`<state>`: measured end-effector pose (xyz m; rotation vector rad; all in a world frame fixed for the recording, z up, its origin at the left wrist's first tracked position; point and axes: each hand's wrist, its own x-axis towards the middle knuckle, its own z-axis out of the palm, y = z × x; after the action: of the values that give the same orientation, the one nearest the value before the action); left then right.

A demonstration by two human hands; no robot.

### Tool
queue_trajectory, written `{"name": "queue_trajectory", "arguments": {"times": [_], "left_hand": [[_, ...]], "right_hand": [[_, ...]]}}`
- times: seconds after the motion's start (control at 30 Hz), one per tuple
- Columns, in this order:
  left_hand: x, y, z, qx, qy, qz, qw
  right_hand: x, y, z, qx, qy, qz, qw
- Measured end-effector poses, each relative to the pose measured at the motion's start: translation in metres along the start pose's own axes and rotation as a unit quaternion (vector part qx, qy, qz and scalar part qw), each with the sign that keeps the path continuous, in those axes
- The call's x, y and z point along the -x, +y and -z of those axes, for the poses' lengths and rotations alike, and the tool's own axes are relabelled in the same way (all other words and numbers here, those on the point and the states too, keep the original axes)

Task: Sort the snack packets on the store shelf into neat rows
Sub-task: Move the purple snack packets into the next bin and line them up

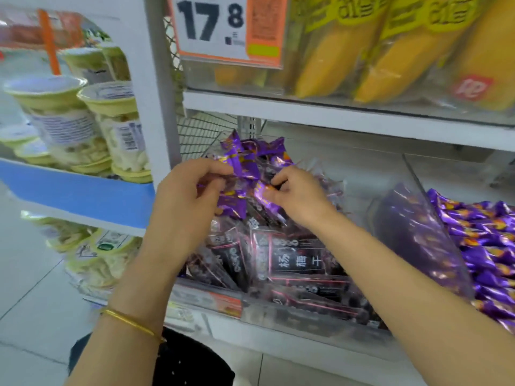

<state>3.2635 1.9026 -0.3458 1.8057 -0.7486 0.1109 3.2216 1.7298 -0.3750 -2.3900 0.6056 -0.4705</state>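
Several shiny purple snack packets point(245, 162) are bunched together above a clear shelf bin point(292, 310). My left hand point(186, 196) grips the bunch from the left, fingers curled round the wrappers. My right hand point(295, 193) pinches a purple packet on the right side of the bunch. Below both hands the bin holds several dark packets with pink edges and white characters point(298, 260), lying at mixed angles. A second bin to the right is full of the same purple packets point(487, 246).
A clear divider point(418, 232) separates the two bins. The shelf above carries yellow packaged goods point(390, 57) and a price sign point(217, 26). A neighbouring rack on the left holds stacked clear tubs with pale green lids point(83, 123). White floor tiles lie below.
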Motion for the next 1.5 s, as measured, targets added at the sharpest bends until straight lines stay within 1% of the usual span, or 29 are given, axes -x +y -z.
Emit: {"name": "queue_trajectory", "arguments": {"times": [0.03,0.13,0.17,0.2,0.27,0.33,0.37,0.43,0.47,0.5,0.53,0.6,0.63,0.7,0.9,0.93,1.0,1.07,1.1,1.17,1.2,1.27,1.3,1.37,1.4,1.43,1.5], "left_hand": [[-0.001,0.0,0.002,0.011,0.001,0.01,1.0],[-0.003,-0.004,0.009,0.07,0.002,0.039,0.997],[-0.003,-0.004,0.011,0.1,0.001,0.052,0.994],[-0.001,-0.002,0.013,0.132,-0.007,0.063,0.989],[0.002,0.004,0.014,0.18,-0.057,0.079,0.979],[0.005,0.007,0.013,0.176,-0.113,0.074,0.975],[0.006,0.007,0.015,0.159,-0.12,0.066,0.978],[0.006,0.004,0.021,0.125,-0.075,0.06,0.987],[0.006,0.001,0.027,0.113,-0.038,0.063,0.991],[0.006,-0.002,0.032,0.107,-0.003,0.065,0.992],[0.007,-0.004,0.037,0.109,0.023,0.065,0.992],[0.008,-0.009,0.043,0.111,0.043,0.07,0.99],[0.01,-0.011,0.043,0.101,0.04,0.073,0.991],[0.012,-0.013,0.043,0.07,0.029,0.072,0.995],[0.012,-0.013,0.043,0.059,0.03,0.069,0.995],[0.012,-0.014,0.042,0.054,0.027,0.068,0.996],[0.012,-0.014,0.04,0.056,0.015,0.068,0.996],[0.013,-0.008,0.035,0.108,-0.013,0.088,0.99],[0.013,-0.004,0.032,0.152,-0.033,0.111,0.982],[0.015,0.001,0.026,0.226,-0.086,0.149,0.959],[0.017,0.001,0.023,0.226,-0.106,0.143,0.958],[0.018,-0.003,0.022,0.181,-0.123,0.114,0.969],[0.018,-0.005,0.023,0.16,-0.118,0.101,0.975],[0.016,-0.009,0.028,0.145,-0.077,0.075,0.984],[0.014,-0.01,0.032,0.155,-0.052,0.063,0.985],[0.013,-0.011,0.036,0.171,-0.027,0.058,0.983],[0.011,-0.014,0.04,0.19,0.004,0.058,0.98]], "right_hand": [[0.001,0.001,0.004,-0.025,0.02,0.003,0.999],[0.011,0.002,0.026,-0.074,0.131,0.012,0.989],[0.018,-0.001,0.034,-0.103,0.147,0.023,0.983],[0.026,-0.008,0.039,-0.147,0.14,0.036,0.979],[0.043,-0.027,0.039,-0.252,0.055,0.062,0.964],[0.052,-0.043,0.029,-0.282,-0.026,0.088,0.955],[0.054,-0.047,0.023,-0.283,-0.04,0.099,0.953],[0.053,-0.053,0.015,-0.306,-0.024,0.087,0.948],[0.051,-0.053,0.011,-0.284,0.006,0.086,0.955],[0.049,-0.05,0.008,-0.219,0.032,0.097,0.97],[0.046,-0.048,0.004,-0.133,0.033,0.11,0.984],[0.044,-0.043,-0.007,0.015,-0.01,0.117,0.993],[0.043,-0.04,-0.011,0.042,-0.022,0.116,0.992],[0.041,-0.04,-0.013,0.018,-0.009,0.11,0.994],[0.039,-0.03,0.004,-0.162,0.005,0.044,0.986],[0.041,-0.027,0.008,-0.203,0.004,0.032,0.979],[0.046,-0.024,0.015,-0.311,0.001,0.023,0.95],[0.055,-0.028,0.019,-0.382,-0.017,0.034,0.923],[0.059,-0.03,0.018,-0.384,-0.024,0.044,0.922],[0.063,-0.037,0.013,-0.341,-0.023,0.06,0.938],[0.065,-0.04,0.01,-0.317,-0.019,0.065,0.946],[0.069,-0.042,0.007,-0.303,-0.021,0.067,0.95],[0.07,-0.042,0.006,-0.322,-0.029,0.059,0.944],[0.073,-0.04,0.006,-0.361,-0.038,0.036,0.931],[0.075,-0.039,0.006,-0.349,-0.033,0.036,0.936],[0.076,-0.041,0.005,-0.311,-0.029,0.05,0.949],[0.081,-0.051,-0.001,-0.211,-0.054,0.107,0.97]]}}
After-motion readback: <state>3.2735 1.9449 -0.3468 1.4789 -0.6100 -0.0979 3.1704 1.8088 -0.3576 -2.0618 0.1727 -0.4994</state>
